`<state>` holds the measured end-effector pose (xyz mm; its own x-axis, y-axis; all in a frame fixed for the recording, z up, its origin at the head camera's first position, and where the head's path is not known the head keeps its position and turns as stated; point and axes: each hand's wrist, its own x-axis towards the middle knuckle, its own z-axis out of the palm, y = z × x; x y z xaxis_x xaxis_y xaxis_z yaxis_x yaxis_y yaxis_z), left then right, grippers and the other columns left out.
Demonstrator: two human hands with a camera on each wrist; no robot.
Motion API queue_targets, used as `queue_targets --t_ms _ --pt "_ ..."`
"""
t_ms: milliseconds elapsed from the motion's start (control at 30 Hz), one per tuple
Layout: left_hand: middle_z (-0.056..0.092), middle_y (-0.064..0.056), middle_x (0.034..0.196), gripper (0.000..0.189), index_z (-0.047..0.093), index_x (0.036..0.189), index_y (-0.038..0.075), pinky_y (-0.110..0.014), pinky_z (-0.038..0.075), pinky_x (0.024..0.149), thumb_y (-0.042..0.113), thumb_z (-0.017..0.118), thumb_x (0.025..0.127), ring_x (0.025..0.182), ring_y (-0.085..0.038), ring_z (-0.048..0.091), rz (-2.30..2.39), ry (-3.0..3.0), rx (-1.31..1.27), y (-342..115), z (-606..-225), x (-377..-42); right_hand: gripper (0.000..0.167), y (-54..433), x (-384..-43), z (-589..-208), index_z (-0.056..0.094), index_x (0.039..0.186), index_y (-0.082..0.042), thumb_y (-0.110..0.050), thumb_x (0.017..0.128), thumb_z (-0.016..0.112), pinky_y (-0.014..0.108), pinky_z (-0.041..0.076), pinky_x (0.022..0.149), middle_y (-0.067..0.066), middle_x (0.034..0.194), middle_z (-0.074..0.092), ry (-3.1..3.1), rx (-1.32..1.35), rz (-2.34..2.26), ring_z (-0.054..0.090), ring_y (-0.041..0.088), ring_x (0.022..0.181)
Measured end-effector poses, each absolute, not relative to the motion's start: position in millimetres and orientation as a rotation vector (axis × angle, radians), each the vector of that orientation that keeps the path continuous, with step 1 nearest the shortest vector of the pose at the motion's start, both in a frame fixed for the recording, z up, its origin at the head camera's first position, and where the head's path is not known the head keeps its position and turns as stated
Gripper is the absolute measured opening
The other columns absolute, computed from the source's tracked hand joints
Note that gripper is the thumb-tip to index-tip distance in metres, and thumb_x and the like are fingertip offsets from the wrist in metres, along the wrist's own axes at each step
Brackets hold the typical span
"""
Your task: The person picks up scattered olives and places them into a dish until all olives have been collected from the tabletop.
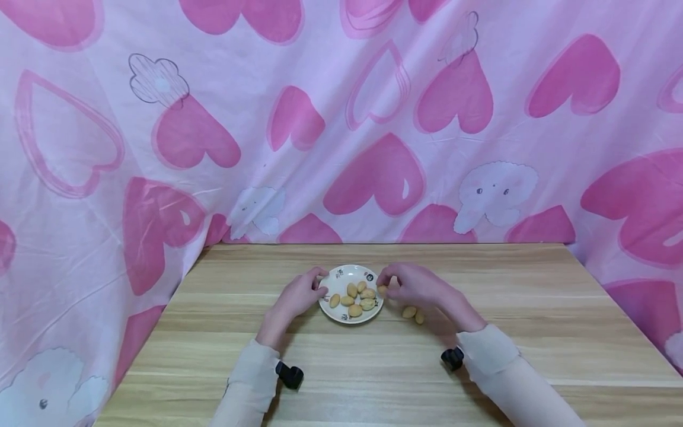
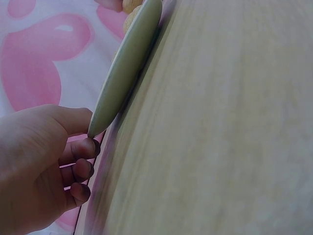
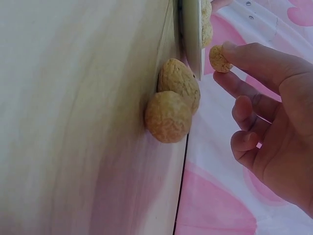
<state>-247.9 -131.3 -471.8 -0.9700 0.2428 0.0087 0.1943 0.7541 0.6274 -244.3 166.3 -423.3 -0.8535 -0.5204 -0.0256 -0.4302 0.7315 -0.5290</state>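
A white plate [image 1: 342, 277] with small printed marks holds several tan, wrinkled walnuts [image 1: 355, 310]. At its left edge, my left hand [image 1: 297, 295] pinches the rim between thumb and index finger; the left wrist view shows the plate [image 2: 124, 73] edge-on there. My right hand [image 1: 421, 287] is by the right rim, and a walnut [image 3: 218, 59] is pinched between its thumb and index finger. Two more walnuts [image 1: 409, 312] lie together on the table under the right hand, close up in the right wrist view.
The wood-grain table [image 1: 363, 373] ends at the back against a pink curtain [image 1: 341, 148] with heart prints. Both wrists wear a black camera [image 1: 290, 375] by the cuff of a light sleeve [image 1: 248, 373].
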Motion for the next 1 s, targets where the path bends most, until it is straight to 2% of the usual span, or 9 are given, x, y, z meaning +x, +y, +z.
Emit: queue_targets --t_ms 133,300,600,1000 --pt "0.054 0.0 0.076 0.036 0.061 0.128 0.013 -0.03 0.039 0.06 0.021 0.067 0.093 0.065 -0.014 0.047 1.021 2.873 0.349 -132 -471 -248 0.019 162 -249 -426 0.074 0.103 -0.028 -0.019 0.087 0.071 0.033 0.048 0.079 -0.016 0.095 0.067 2.776 -0.784 -0.767 0.059 0.01 0.086" --pt "0.054 0.001 0.076 0.035 0.061 0.127 0.014 -0.029 0.039 0.06 0.022 0.067 0.094 0.064 -0.014 0.047 1.026 2.871 0.34 -131 -471 -248 0.02 157 -254 -427 0.074 0.106 -0.027 -0.019 0.087 0.07 0.033 0.048 0.08 -0.016 0.103 0.068 2.778 -0.817 -0.775 0.058 0.009 0.088" --pt "0.054 0.001 0.075 0.035 0.061 0.127 0.015 -0.029 0.039 0.058 0.022 0.067 0.094 0.063 -0.013 0.047 1.039 2.853 0.341 -132 -473 -248 0.02 147 -263 -426 0.074 0.109 -0.019 -0.015 0.09 0.069 0.036 0.05 0.082 -0.006 0.11 0.07 2.76 -0.926 -0.759 0.063 0.017 0.095" --pt "0.055 0.001 0.075 0.035 0.061 0.128 0.015 -0.028 0.039 0.058 0.023 0.067 0.094 0.062 -0.013 0.046 1.029 2.863 0.356 -132 -472 -248 0.018 138 -277 -427 0.073 0.11 -0.019 -0.017 0.093 0.068 0.039 0.05 0.092 -0.006 0.106 0.068 2.77 -0.914 -0.715 0.063 0.015 0.103"
